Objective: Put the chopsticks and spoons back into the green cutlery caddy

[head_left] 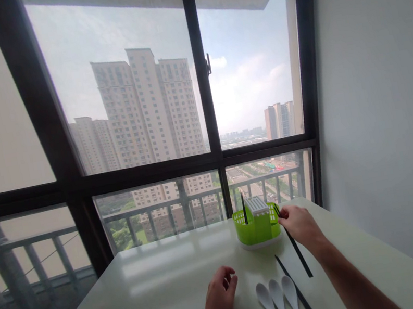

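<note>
A lime-green cutlery holder (257,228) with a white slotted insert stands on the pale table (164,283) near the window. One black chopstick (243,208) stands upright in its left compartment. My right hand (300,224) grips another black chopstick (299,255), its upper tip at the holder's right rim and its lower end slanting down toward me. My left hand (220,294) rests on the table with fingers loosely curled, holding nothing. Three white spoons (277,295) lie side by side near the front edge, and one more black chopstick (299,294) lies just right of them.
A large dark-framed window (205,96) rises right behind the table, with a balcony railing and tall buildings beyond it. A plain white wall (378,94) closes the right side. The table's left half shows only a glossy reflection.
</note>
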Demonstrator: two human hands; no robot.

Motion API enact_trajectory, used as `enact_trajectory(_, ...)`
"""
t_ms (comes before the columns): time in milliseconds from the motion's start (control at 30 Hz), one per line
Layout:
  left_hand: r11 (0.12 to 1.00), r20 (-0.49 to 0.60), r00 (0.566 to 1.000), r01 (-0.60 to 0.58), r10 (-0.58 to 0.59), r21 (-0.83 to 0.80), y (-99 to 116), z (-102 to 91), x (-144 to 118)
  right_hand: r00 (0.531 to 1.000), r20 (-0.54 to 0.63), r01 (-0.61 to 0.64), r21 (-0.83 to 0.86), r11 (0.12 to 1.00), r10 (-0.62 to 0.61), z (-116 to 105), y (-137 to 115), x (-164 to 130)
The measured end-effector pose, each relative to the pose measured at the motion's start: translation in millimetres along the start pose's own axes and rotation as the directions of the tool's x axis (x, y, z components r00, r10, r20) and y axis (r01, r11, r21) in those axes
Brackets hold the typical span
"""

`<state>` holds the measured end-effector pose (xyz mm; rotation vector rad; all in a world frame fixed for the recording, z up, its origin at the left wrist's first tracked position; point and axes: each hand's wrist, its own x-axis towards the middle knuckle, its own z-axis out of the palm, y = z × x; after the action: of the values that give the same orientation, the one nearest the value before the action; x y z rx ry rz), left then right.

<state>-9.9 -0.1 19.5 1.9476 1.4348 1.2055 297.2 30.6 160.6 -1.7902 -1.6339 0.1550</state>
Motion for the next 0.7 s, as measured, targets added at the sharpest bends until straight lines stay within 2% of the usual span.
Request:
enact_trajectory(67, 1.0, 0.02, 1.0, -0.022, 0.022, -0.022, 1, -0.1, 0, 0.984, -0.104, 0.163, 0.187, 0.969, -0.145, -1, -27, -8)
enact_trajectory(133, 0.997, 0.044, 0.997, -0.057, 0.059, -0.049, 1, -1.0, 0, 0.962, -0.133, 0.273, 0.369, 0.889, -0.24, 8, -53, -18)
enact_trajectory(233, 0.992, 0.05, 0.993, -0.104, 0.107, -0.066, 1, -3.5, -2, 0.947, -0.068, 0.294, 0.572, 0.766, -0.313, 33, -80, -31)
enact_trajectory(300, 0.991, 0.045, 0.991, -0.122, 0.124, -0.053, 2, -4.9, -3, 0.932, -0.008, 0.28, 0.648, 0.708, -0.361, 51, -90, -37)
enact_trajectory(400, 0.991, 0.084, 0.988, -0.131, 0.132, -0.017, 3, -4.3, -6, 0.903, 0.092, 0.235, 0.711, 0.663, -0.419, 73, -94, -42)
enact_trajectory(500, 0.995, 0.15, 0.985, -0.09, 0.081, 0.052, 3, -0.2, -8, 0.89, 0.157, 0.183, 0.737, 0.651, -0.428, 86, -89, -45)
enact_trajectory(600, 0.991, 0.197, 0.98, -0.061, 0.036, 0.119, 2, 4.1, -9, 0.887, 0.169, 0.174, 0.74, 0.65, -0.43, 91, -82, -46)
enact_trajectory(700, 0.989, 0.237, 0.97, -0.082, 0.051, 0.124, 3, 5.8, -9, 0.878, 0.173, 0.182, 0.741, 0.646, -0.446, 89, -79, -47)
